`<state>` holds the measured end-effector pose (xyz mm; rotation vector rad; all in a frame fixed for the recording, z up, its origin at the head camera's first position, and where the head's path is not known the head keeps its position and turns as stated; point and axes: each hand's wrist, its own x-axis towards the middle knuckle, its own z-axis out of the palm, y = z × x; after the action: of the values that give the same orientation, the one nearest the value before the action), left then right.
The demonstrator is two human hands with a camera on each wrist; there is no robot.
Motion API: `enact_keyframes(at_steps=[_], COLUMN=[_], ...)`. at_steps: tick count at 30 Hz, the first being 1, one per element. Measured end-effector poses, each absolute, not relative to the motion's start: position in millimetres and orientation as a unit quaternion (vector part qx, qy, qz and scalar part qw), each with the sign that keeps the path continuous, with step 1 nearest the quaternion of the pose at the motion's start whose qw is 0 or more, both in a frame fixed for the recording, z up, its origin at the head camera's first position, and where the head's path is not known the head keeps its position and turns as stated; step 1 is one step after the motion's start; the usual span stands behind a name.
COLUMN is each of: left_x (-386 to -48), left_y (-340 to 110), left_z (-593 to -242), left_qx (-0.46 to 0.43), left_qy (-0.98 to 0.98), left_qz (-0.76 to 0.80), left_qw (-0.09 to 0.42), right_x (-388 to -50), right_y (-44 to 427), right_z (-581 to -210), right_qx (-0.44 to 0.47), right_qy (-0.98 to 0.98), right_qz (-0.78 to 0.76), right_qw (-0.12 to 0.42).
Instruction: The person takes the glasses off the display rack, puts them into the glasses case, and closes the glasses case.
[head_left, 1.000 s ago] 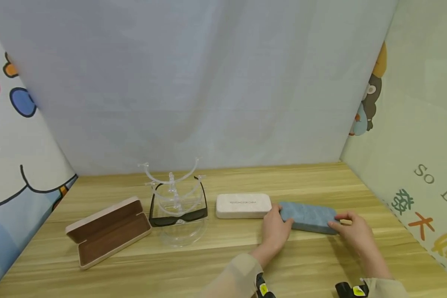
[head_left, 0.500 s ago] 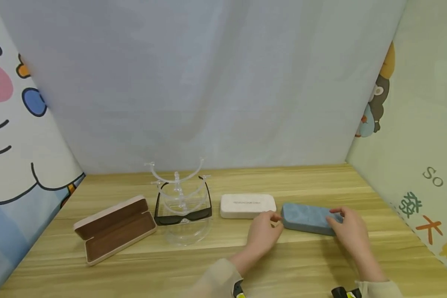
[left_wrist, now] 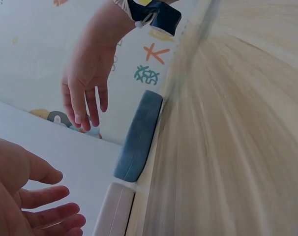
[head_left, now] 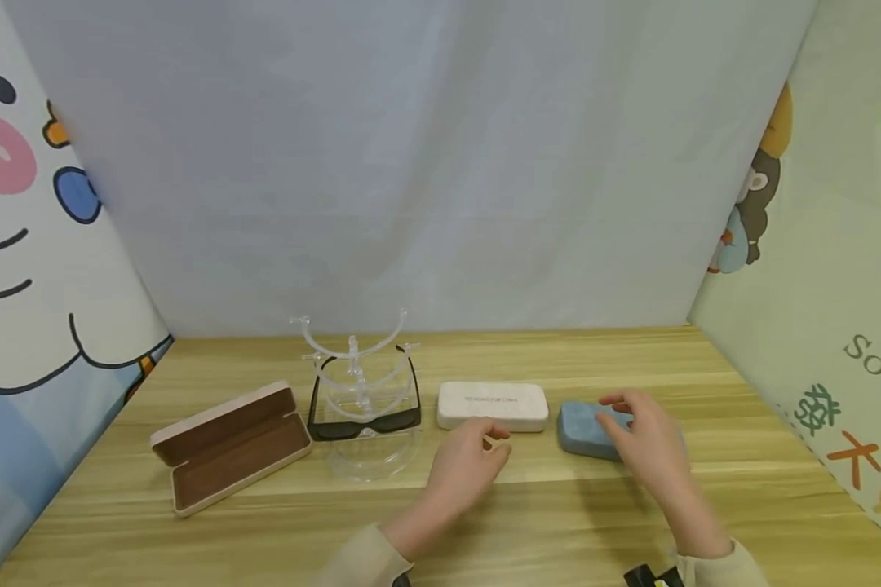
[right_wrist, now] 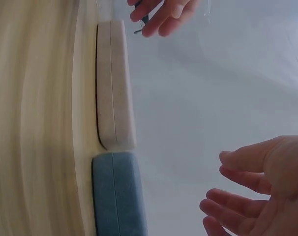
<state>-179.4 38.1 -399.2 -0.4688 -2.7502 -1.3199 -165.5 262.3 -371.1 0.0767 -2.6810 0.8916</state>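
Note:
The closed blue case (head_left: 589, 430) lies on the wooden table, right of a closed white case (head_left: 493, 405). My right hand (head_left: 649, 444) is raised over the blue case, fingers loosely bent and holding nothing; the right wrist view shows a gap between that hand (right_wrist: 257, 187) and the blue case (right_wrist: 118, 196). In front of the white case hovers my left hand (head_left: 464, 466), its fingers relaxed around nothing. The left wrist view shows both cases, blue (left_wrist: 139, 137) and white (left_wrist: 113, 211), closed and end to end.
Black glasses (head_left: 367, 425) rest on a clear tiered stand (head_left: 357, 371) left of the white case. Farther left, a case with a brown lining (head_left: 238, 461) lies with its lid up. A grey cloth (head_left: 411, 163) hangs behind the table.
Both hands have come away from the blue case: my left moved leftward to before the white case, my right lifted and shifted left. The head view has turned slightly left.

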Motion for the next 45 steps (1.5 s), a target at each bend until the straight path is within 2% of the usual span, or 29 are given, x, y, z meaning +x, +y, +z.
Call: enact_keyframes(at_steps=[5, 10, 17, 21, 26, 35, 43, 45], left_x=[-179.2, -176.3, -168.5, -165.6, -166.5, -174.3, -180.0, -181.9], left_y=[7.0, -23.1, -64.1, -83.7, -105.0, -121.3, -126.8, -129.0], left_z=[-398.8, -397.6, -394.5, -393.4, -389.8, -383.8, -390.2, -391.3], left_qx=[-0.151, -0.147, -0.135, -0.103, -0.05, 0.006, 0.049, 0.051], left_qy=[-0.903, -0.913, -0.906, -0.909, -0.898, -0.903, -0.898, -0.899], left_qz=[-0.399, -0.368, -0.394, -0.392, -0.425, -0.406, -0.416, -0.418], left_qw=[0.052, 0.098, 0.072, 0.099, 0.104, 0.139, 0.134, 0.119], right_x=[-170.7, -176.4, -186.7, -191.5, -198.1, -209.7, -216.2, -216.9], right_y=[239.4, 216.3, 200.3, 191.1, 172.9, 135.4, 106.9, 101.2], right_z=[-372.2, -373.5, -372.2, -370.5, -373.5, -387.4, -398.3, -399.6], right_qx=[0.07, 0.094, 0.131, 0.133, 0.142, 0.148, 0.166, 0.159], right_qy=[-0.93, -0.925, -0.906, -0.896, -0.89, -0.858, -0.837, -0.833], right_qz=[0.322, 0.338, 0.388, 0.415, 0.429, 0.491, 0.52, 0.528], right_qw=[0.165, 0.145, 0.106, 0.081, 0.06, 0.031, -0.025, -0.042])
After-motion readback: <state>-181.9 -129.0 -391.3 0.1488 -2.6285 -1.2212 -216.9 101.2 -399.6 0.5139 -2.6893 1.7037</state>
